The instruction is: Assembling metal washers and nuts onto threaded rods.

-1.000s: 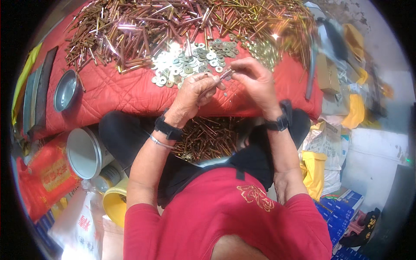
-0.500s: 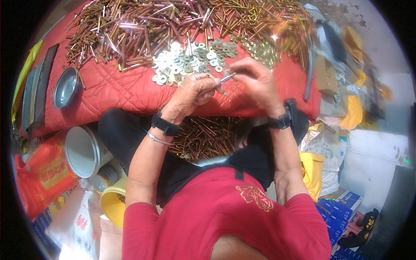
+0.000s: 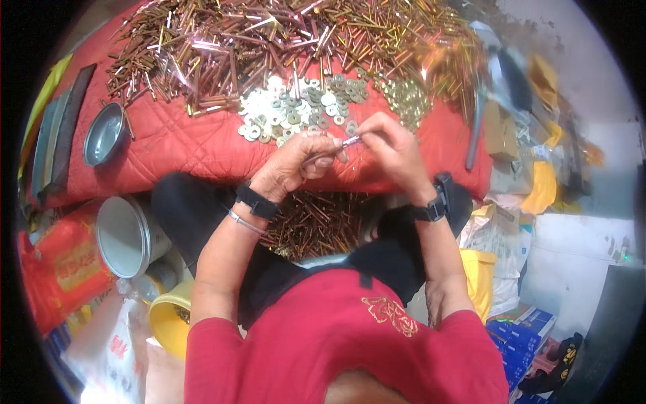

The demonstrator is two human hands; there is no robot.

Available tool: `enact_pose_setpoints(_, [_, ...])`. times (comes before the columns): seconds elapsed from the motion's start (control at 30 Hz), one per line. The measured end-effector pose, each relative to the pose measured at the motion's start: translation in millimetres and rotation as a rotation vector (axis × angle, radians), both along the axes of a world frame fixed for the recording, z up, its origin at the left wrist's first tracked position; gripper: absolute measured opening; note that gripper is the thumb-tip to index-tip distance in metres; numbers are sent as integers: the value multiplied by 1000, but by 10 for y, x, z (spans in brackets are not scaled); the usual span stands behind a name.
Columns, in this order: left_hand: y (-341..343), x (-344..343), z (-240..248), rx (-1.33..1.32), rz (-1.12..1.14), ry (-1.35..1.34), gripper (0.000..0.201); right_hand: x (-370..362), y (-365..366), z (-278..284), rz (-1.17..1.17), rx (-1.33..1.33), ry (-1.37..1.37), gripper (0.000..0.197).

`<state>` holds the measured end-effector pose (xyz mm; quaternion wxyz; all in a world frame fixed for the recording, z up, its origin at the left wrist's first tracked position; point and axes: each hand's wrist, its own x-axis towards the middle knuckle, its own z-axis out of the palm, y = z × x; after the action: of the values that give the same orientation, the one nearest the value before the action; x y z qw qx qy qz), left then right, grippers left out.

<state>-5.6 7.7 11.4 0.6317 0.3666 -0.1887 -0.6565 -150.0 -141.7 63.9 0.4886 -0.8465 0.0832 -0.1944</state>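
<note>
Most of the rod point(image 3: 350, 141) is hidden: the left hand point(image 3: 306, 158) has its thumb and fingers clamped on it, leaving only a short, shiny stretch bare between the two sets of fingertips. The right hand point(image 3: 393, 145) has thumb and forefinger pinched together on the outer end, the exact contact too small and blurred to make out. Beyond the fingers, the upper pile point(image 3: 289, 34) of rods is cut off by the top edge, and glare blurs its right part. Nearer, just past the fingertips, the washers point(image 3: 296, 108) overlap and partly bleach out in the light; past the right fingers, the brass bits point(image 3: 406, 97) are too small to tell apart. Below the fingers, the lower pile point(image 3: 316, 222) shows only in part, between the cloth point(image 3: 175, 141) and the legs. Counted: two hands, one rod in them, two heaps of rods, too many in each to number, one patch of washers and one of brass bits. Well left of the fingers are one bowl point(image 3: 105, 135), one grey tub point(image 3: 121, 236) and, lower, one yellow bucket point(image 3: 165, 316), partly covered by the left sleeve, its contents unclear. Right of the fingers lies one grey bar point(image 3: 476, 128). Each wrist bears one black band.
</note>
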Motion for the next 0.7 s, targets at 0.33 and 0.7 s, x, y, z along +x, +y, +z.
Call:
enact_pose_setpoints(0.33, [-26,-83,26,-73,139,-423,22,-28,10,26,-81,154,254,11])
enact_pose_setpoints(0.7, [25,-109,9,-63,163,-722,18,-37,-27,-44,-97,69,277,26])
